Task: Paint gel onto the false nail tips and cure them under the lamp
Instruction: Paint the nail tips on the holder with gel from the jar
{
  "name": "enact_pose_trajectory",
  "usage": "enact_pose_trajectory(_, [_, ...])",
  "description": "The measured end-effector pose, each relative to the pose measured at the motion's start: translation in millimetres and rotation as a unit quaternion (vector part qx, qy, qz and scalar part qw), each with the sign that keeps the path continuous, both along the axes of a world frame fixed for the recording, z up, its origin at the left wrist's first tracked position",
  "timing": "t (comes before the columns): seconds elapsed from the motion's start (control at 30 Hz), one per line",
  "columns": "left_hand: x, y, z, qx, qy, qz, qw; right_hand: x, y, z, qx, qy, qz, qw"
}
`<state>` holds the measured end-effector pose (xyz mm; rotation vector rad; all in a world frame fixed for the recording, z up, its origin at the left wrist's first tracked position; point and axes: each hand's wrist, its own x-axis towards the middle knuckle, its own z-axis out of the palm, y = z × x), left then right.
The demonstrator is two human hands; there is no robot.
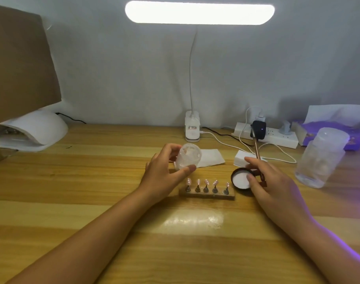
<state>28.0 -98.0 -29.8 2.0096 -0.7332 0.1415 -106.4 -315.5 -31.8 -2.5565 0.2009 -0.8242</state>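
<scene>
the five false nail tips point(206, 183) are standing on small pegs in a wooden stand point(207, 195), on the surface point(93, 181) between my two grips. they are looking thin, light and easy to knock, so i am planning to hold the stand, not the tips. my left grip point(164, 177) is curling around the tilted, open gel jar point(189, 157). my right grip point(271, 181) is pinching the brush point(256, 148) and touching the black lid point(241, 180). the curing lamp point(35, 128) is sitting far left.
</scene>
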Motion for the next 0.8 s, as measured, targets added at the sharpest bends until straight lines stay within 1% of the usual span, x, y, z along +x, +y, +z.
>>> enact_pose_trajectory(0.07, [-0.5, -0.3, -0.3, -0.001, -0.026, -0.001, 1.0, 0.0, 1.6, 0.9, -0.006, -0.01, 0.001, 1.0])
enact_pose_trajectory(0.13, [-0.6, 0.2, -0.9, -0.012, -0.043, 0.01, 0.999, -1.0, 5.5, 2.4, 0.014, -0.025, 0.0, 1.0])
enact_pose_trajectory(0.2, [-1.0, 0.9, -2.1, -0.024, -0.061, 0.022, 0.998, -3.4, 9.5, 5.9, 0.033, -0.063, 0.003, 0.997])
enact_pose_trajectory(0.23, [-2.0, 1.0, -2.4, -0.03, -0.075, 0.027, 0.996, -5.5, 10.8, 8.6, 0.021, -0.096, 0.007, 0.995])
enact_pose_trajectory(0.37, [-7.8, -0.3, -3.6, -0.027, -0.147, 0.039, 0.988, -15.0, 13.6, 26.2, -0.132, -0.209, 0.006, 0.969])
enact_pose_trajectory(0.43, [-11.2, -0.4, -4.0, -0.016, -0.187, 0.038, 0.982, -19.1, 17.3, 34.4, -0.175, -0.243, 0.009, 0.954])
enact_pose_trajectory(0.47, [-12.7, -0.4, -4.1, -0.01, -0.207, 0.036, 0.978, -20.8, 20.4, 37.0, -0.17, -0.254, 0.023, 0.952])
enact_pose_trajectory(0.63, [-20.0, -1.5, -2.6, 0.004, -0.28, -0.002, 0.96, -29.0, 44.0, 39.0, -0.066, -0.3, 0.119, 0.944])
enact_pose_trajectory(0.73, [-21.3, -1.2, -1.8, 0.007, -0.276, -0.026, 0.961, -28.4, 58.3, 33.3, -0.058, -0.295, 0.169, 0.939])
enact_pose_trajectory(0.8, [-22.3, -1.2, -1.4, 0.008, -0.264, -0.033, 0.964, -26.6, 62.4, 27.1, -0.086, -0.287, 0.197, 0.934])
